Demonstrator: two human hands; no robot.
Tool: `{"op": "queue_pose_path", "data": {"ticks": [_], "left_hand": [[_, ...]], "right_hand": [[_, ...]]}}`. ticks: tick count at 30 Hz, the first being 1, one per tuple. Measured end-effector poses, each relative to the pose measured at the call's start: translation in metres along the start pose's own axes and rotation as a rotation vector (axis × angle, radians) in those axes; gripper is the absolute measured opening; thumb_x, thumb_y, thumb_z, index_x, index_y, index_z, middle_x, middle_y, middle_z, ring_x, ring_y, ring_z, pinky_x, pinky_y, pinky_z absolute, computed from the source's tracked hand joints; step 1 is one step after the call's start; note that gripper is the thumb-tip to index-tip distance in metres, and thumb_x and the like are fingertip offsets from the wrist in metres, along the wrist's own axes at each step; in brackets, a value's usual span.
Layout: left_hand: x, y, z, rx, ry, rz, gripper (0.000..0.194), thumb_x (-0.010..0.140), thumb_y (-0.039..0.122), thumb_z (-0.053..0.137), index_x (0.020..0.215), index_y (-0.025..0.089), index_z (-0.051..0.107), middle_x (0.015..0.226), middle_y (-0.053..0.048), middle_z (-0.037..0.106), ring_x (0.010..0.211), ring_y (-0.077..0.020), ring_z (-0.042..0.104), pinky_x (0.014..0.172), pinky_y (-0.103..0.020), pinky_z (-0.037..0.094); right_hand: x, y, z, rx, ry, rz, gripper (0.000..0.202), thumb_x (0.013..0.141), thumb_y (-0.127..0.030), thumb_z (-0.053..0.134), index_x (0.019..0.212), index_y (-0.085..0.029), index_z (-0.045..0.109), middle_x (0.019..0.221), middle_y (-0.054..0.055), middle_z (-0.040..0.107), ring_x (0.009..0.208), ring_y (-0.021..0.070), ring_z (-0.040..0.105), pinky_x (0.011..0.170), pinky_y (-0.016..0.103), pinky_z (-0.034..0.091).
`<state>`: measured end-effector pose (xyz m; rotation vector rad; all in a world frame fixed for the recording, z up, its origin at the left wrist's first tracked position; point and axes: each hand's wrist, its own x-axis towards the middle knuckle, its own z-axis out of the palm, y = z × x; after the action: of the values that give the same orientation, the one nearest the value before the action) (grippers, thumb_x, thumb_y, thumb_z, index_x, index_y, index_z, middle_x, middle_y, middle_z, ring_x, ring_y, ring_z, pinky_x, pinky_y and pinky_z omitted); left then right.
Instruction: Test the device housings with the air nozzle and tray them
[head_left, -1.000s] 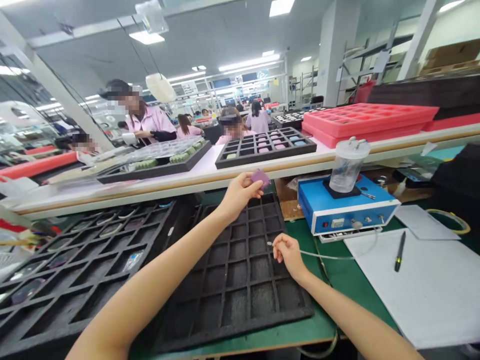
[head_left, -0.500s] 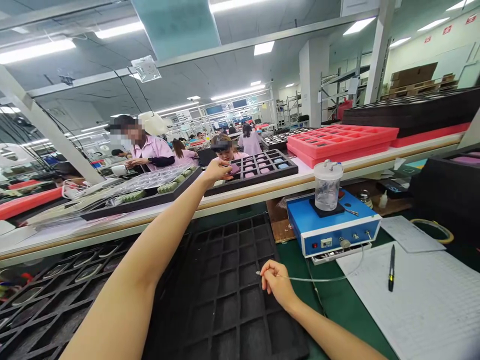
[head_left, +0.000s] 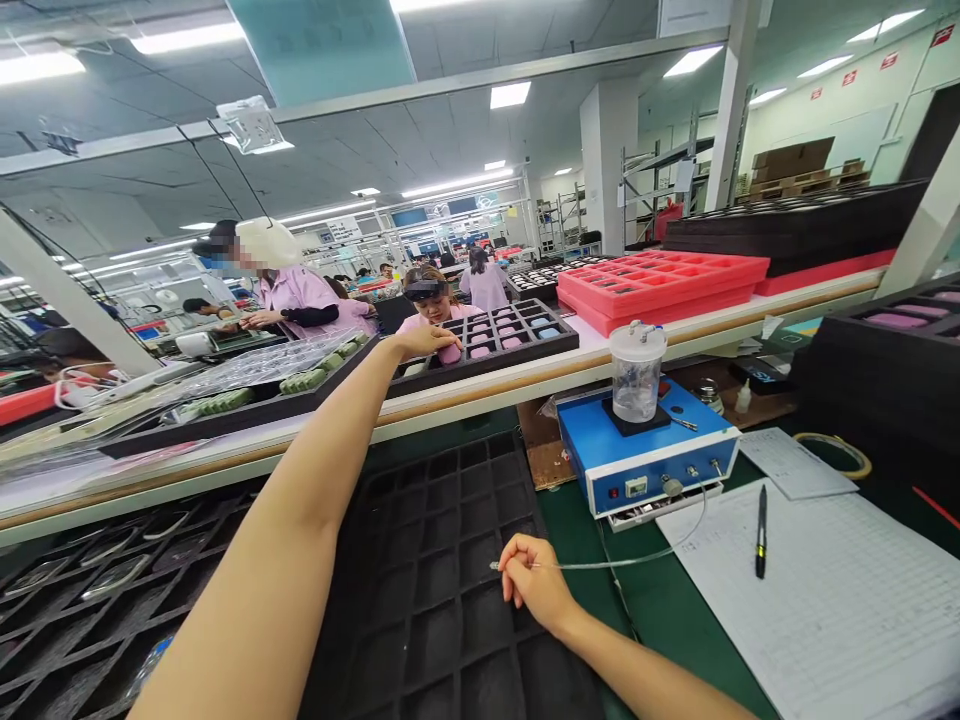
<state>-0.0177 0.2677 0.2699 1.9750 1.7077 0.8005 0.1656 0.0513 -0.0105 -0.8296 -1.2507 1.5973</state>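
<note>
- From the head view, we see our left hand stretched out over the raised shelf, its fingertips on a pink piece; we cannot tell whether they pinch it or only touch it.
- That piece is at the left part of a black compartment tray, near other pink pieces and blue ones.
- Our right hand has its fingers pinched around a thin clear tube, its small tip above the lower black tray.
- The tube runs to a blue box bearing a clear canister.
- To its right we see a pen on a paper sheet.
- Beyond the shelf, a person in pink stands on the left.
</note>
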Motion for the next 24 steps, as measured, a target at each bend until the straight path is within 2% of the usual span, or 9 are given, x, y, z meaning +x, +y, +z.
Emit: {"op": "queue_pose_path", "data": {"ticks": [3,8,11,14,16,20,22,24], "left_hand": [[-0.001,-0.001,0.006,0.036,0.007,0.009,0.009,0.06,0.027,0.071,0.064,0.018,0.071,0.07,-0.001,0.068,0.069,-0.0142,0.056,0.067,-0.021,0.041],[-0.012,-0.002,0.012,0.12,0.097,-0.005,0.019,0.054,0.027,0.076,0.069,0.016,0.071,0.062,0.0,0.065,0.06,-0.0128,0.053,0.06,-0.023,0.04],[-0.032,0.004,0.018,0.177,0.1,0.007,0.029,0.06,0.032,0.073,0.083,0.015,0.071,0.063,0.003,0.066,0.067,-0.0118,0.055,0.066,-0.02,0.04],[-0.049,0.013,0.023,0.225,0.071,0.018,0.04,0.07,0.035,0.066,0.106,0.016,0.066,0.079,0.006,0.068,0.077,-0.0094,0.055,0.077,-0.018,0.038],[-0.057,0.019,0.027,0.368,0.145,-0.008,0.044,0.072,0.037,0.065,0.111,0.016,0.063,0.086,0.005,0.068,0.081,-0.0094,0.056,0.082,-0.02,0.038],[-0.072,0.03,0.042,0.592,0.285,-0.12,0.039,0.078,0.042,0.056,0.11,0.021,0.065,0.092,0.006,0.068,0.09,-0.0117,0.058,0.087,-0.026,0.041],[-0.074,0.029,0.048,0.625,0.31,-0.148,0.038,0.081,0.043,0.05,0.112,0.024,0.064,0.093,0.007,0.068,0.093,-0.0122,0.059,0.087,-0.026,0.042],[-0.068,0.016,0.047,0.653,0.33,-0.148,0.043,0.082,0.047,0.046,0.115,0.025,0.061,0.097,0.006,0.067,0.094,-0.0139,0.059,0.084,-0.028,0.044]], "right_hand": [[0.0,-0.001,-0.001,-0.016,-0.016,-0.011,0.01,0.064,-0.018,0.041,0.062,-0.016,0.051,0.039,-0.005,0.051,0.03,0.0056,0.034,0.035,0.018,0.023],[0.0,-0.006,-0.002,-0.039,-0.016,-0.011,0.009,0.065,-0.015,0.042,0.061,-0.016,0.05,0.039,-0.006,0.05,0.031,0.0056,0.036,0.036,0.017,0.026],[-0.002,-0.006,-0.002,-0.078,-0.031,-0.006,0.011,0.067,-0.013,0.042,0.06,-0.017,0.05,0.039,-0.007,0.049,0.031,0.0055,0.036,0.036,0.017,0.028],[0.001,-0.004,-0.006,-0.068,-0.021,0.026,0.009,0.066,-0.012,0.049,0.059,-0.016,0.054,0.041,-0.007,0.051,0.035,0.0058,0.042,0.04,0.017,0.032],[0.004,-0.002,-0.01,-0.076,-0.007,0.032,0.009,0.066,-0.011,0.051,0.06,-0.015,0.055,0.043,-0.007,0.052,0.038,0.0057,0.044,0.043,0.017,0.034],[0.004,-0.002,-0.014,-0.142,-0.035,-0.021,0.011,0.069,-0.011,0.048,0.063,-0.015,0.055,0.046,-0.007,0.053,0.039,0.0056,0.045,0.045,0.017,0.035],[0.002,-0.004,-0.014,-0.15,-0.053,-0.026,0.01,0.07,-0.011,0.049,0.063,-0.016,0.055,0.046,-0.007,0.053,0.04,0.0056,0.045,0.046,0.017,0.035],[0.0,-0.007,-0.014,-0.154,-0.07,-0.026,0.01,0.071,-0.012,0.05,0.063,-0.016,0.054,0.046,-0.007,0.053,0.041,0.0053,0.046,0.048,0.017,0.036]]}}
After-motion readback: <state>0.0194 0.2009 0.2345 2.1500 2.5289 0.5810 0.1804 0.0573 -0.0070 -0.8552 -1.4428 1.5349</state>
